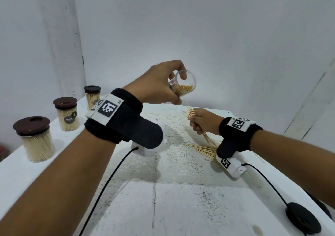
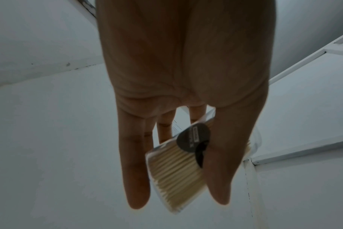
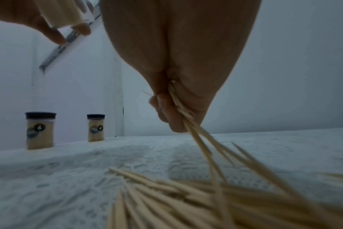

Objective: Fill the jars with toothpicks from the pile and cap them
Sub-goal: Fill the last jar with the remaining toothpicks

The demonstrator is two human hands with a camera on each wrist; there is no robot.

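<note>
Overhead, the left hand [image 1: 159, 83] gripped an open jar [image 1: 183, 83], tilted and partly filled with toothpicks, above the worktop [image 1: 181, 208]. Just below it, the right hand [image 1: 201, 120] clutched a bunch of toothpicks [image 1: 190, 112] over the pile [image 1: 204, 149] on the lace mat [image 1: 174, 156]. Three capped jars [image 1: 37, 139] stood at the left edge.
</note>
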